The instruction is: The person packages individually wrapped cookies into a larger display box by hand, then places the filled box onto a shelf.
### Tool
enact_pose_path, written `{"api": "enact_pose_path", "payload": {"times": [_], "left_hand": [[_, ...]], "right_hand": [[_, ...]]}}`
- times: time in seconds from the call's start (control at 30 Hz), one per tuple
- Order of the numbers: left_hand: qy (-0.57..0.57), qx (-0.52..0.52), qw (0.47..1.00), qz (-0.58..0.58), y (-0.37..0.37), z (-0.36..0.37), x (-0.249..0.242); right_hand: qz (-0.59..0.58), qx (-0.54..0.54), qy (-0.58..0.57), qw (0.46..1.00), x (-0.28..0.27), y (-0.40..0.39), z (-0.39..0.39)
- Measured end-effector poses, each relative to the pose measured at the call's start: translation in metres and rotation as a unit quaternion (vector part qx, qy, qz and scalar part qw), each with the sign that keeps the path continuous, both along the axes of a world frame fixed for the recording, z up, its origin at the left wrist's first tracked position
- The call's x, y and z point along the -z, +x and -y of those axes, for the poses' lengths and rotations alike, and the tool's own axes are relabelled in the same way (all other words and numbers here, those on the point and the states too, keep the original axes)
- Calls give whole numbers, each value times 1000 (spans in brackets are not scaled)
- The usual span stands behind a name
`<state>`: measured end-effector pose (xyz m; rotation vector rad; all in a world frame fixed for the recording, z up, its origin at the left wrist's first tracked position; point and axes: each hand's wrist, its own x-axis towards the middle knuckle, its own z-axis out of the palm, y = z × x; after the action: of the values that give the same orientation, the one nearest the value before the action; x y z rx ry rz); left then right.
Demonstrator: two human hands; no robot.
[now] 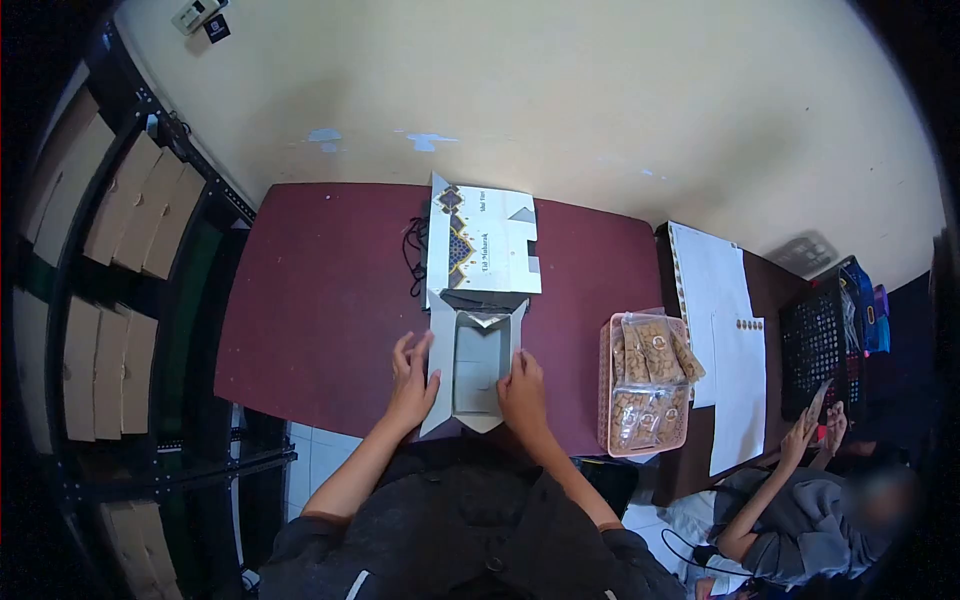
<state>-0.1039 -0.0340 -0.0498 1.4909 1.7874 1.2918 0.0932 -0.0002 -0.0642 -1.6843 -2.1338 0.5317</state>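
Note:
An open cardboard box (441, 345) lies at the front of the dark red table, with its pale inside facing up. Its printed lid (505, 230), marked "Eid Mubarak" with dark blue and gold patterns, is folded back away from me. At the box's left flap is my left hand (408, 388), its fingers stretched and apart. My right hand (523, 396) holds the right wall, with the thumb over the inner edge and the fingers along the outside. No contents show inside the box.
A pink basket (604, 400) with packets of small brown pieces (655, 350) stands to the right. Beyond it are white sheets (735, 390), a black crate (805, 330) and a seated person (800, 525) holding something flat. A black cable (413, 250) lies behind. Shelves with boxes (125, 205) stand left.

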Motion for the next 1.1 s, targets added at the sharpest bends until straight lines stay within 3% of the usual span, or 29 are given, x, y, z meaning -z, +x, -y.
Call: {"api": "enact_pose_path", "payload": {"times": [0.07, 0.13, 0.3, 0.33, 0.37, 0.43, 0.53, 0.57, 0.63, 0.8, 0.87, 0.93, 1.0, 1.1], "left_hand": [[-119, 125, 968, -184, -10, 5, 5], [-107, 116, 975, -159, -2, 5, 6], [-134, 135, 979, -70, 21, 5, 12], [-131, 143, 981, -19, 23, 5, 17], [-84, 149, 984, -47, 22, 4, 21], [-89, 160, 982, -42, 16, -1, 24], [-145, 164, 975, -34, 10, -13, 19], [-137, 210, 964, -83, 8, -18, 16], [-184, 281, 931, -143, 6, -27, 5], [-103, 234, 930, -262, -11, -43, -3], [-73, 217, 921, -316, -22, -51, -12], [-50, 199, 932, -300, -31, -61, -17], [-47, 163, 945, -279, -39, -70, -23], [-36, 128, 963, -236, -39, -68, -40]], "right_hand": [[-24, 19, -41, 999, -3, -7, 1], [-80, 47, -110, 990, 4, -8, 3], [-179, 36, -72, 981, 16, -7, 4], [-199, 30, -56, 978, 11, -6, 2], [-198, 29, -54, 978, 7, -4, -4], [-52, -47, 4, 998, -20, -5, -21], [61, -86, 174, 979, -26, -3, -51], [60, -83, 176, 979, -28, -4, -60], [105, -67, 156, 980, -25, -4, -73], [82, -35, 111, 990, 6, 7, -89], [110, 37, 83, 990, 12, 9, -82], [133, 35, 134, 981, 15, 16, -77], [105, -6, 10, 994, 16, 23, -73], [122, -1, -48, 991, 15, 26, -59]]}}
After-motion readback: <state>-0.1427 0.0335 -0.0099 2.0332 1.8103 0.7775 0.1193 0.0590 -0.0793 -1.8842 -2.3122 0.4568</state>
